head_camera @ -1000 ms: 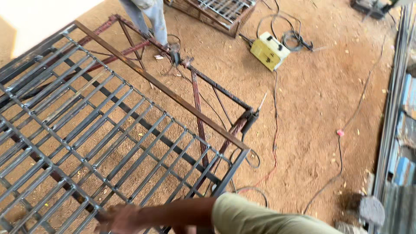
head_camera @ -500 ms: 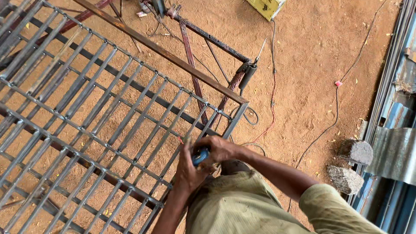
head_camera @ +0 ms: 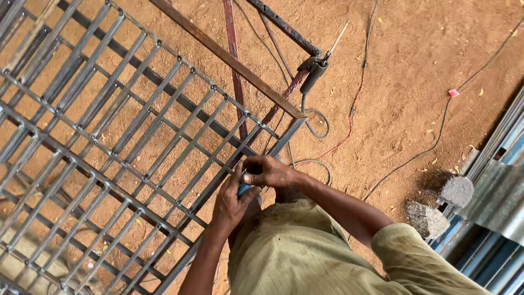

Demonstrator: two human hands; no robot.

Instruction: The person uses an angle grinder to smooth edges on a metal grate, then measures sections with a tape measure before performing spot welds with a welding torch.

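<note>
One big steel grille frame point(head_camera: 109, 142) lies flat over red dirt point(head_camera: 415, 82), bars already joined at most crossings far as I can tell; corner by the hands looks like what's left. Welding electrode holder point(head_camera: 314, 71) hangs on the frame's far corner w/ cable point(head_camera: 349, 120). No containers in view. Left hand point(head_camera: 232, 202) grips a small blue-handled tool point(head_camera: 244, 190) at the frame edge; right hand point(head_camera: 270, 172) clenched on its top.

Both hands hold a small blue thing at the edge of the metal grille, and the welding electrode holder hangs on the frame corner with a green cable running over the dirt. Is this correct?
Not quite. In the head view the cable on the dirt is red, not green. The rest holds: the left hand and right hand hold the small blue thing at the edge of the metal grille, and the electrode holder hangs at the frame corner.
</note>
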